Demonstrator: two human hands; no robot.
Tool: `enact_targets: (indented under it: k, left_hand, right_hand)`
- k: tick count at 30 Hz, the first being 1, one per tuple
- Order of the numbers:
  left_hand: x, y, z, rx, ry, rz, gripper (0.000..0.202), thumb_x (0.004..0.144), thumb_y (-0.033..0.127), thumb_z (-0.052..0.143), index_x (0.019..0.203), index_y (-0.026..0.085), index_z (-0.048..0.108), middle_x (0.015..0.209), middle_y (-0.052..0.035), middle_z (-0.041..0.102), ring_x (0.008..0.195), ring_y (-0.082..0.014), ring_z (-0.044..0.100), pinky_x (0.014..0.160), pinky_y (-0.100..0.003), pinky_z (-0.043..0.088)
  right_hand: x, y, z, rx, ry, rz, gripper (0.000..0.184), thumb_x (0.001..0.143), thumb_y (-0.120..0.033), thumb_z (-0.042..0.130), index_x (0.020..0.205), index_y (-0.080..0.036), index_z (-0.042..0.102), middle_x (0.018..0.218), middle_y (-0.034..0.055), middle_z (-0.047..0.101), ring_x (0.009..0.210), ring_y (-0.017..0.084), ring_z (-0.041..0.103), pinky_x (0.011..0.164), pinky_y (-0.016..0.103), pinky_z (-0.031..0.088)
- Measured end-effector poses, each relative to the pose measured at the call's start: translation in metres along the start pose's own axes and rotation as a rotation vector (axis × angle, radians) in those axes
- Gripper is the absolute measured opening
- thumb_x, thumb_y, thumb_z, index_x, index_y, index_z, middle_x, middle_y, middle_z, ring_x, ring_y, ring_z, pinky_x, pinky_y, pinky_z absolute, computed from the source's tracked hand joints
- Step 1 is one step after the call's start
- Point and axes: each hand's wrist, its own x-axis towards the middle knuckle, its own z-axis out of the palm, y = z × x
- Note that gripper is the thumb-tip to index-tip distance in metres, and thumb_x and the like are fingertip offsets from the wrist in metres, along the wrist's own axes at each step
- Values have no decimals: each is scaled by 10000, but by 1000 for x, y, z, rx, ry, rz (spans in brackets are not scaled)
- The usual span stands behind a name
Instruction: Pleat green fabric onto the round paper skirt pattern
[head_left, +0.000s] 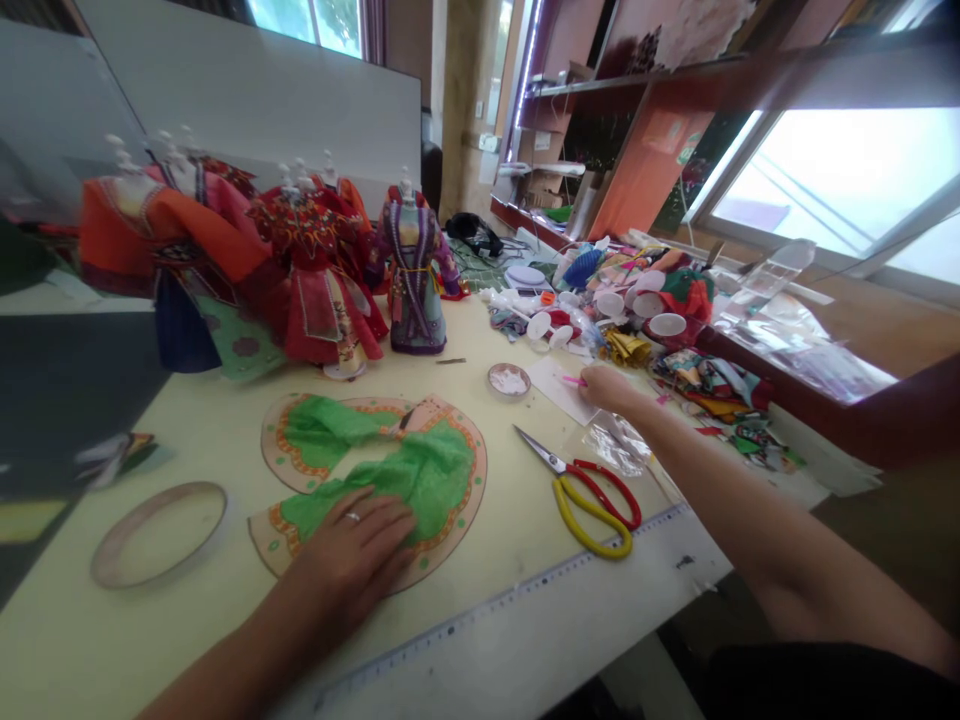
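Note:
Flat on the green and tan fabric piece [442, 480] lies my left hand [360, 540], its fingers stretched out and a ring on one of them. The fabric is curved like an open ring, with a bright green middle and an orange patterned border. Farther right, my right hand [602, 388] is closed round a thin pink stick-like tool [574, 381], whose tip points left over a white sheet of paper [559, 388]. A small round dish of white stuff [509, 381] stands just left of the paper. Scissors [592, 500] with red and yellow handles lie between my arms.
Dressed miniature mannequins [415, 270] stand at the back left. A tape ring [161, 535] rests at the left. Along the front edge runs a ruler [495, 612]. Fabric scraps and white plastic pieces [667, 325] pile up at the right, near a clear plastic bag [615, 445].

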Motion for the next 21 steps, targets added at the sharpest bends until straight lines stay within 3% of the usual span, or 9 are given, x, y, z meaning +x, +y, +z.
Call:
enact_targets:
  k: [8, 14, 21]
  left_hand:
    - [0, -1, 1, -30, 24, -2, 250, 815, 197, 561, 1062, 163, 575, 1015, -64, 670, 995, -218, 581, 961, -445, 382]
    - [1, 0, -1, -37, 16, -24, 254, 818, 184, 556, 1070, 157, 565, 1031, -70, 663, 1002, -215, 575, 976, -456, 365]
    - [0, 0, -2, -22, -35, -14, 256, 822, 189, 554, 1076, 161, 560, 1031, -60, 663, 1008, -208, 572, 974, -447, 364]
  right_hand:
    - [0, 14, 20, 179, 102, 53, 293, 876, -312, 512, 1117, -146, 531, 1105, 75, 563, 931, 181, 577, 785, 380, 496]
    - [-6, 27, 19, 357, 213, 167, 304, 869, -327, 518, 1105, -136, 542, 1097, 61, 567, 936, 200, 577, 781, 380, 497]
    - [-12, 27, 23, 557, 190, 194, 295, 870, -319, 520, 1103, -138, 540, 1088, 65, 570, 919, 187, 581, 769, 372, 501]
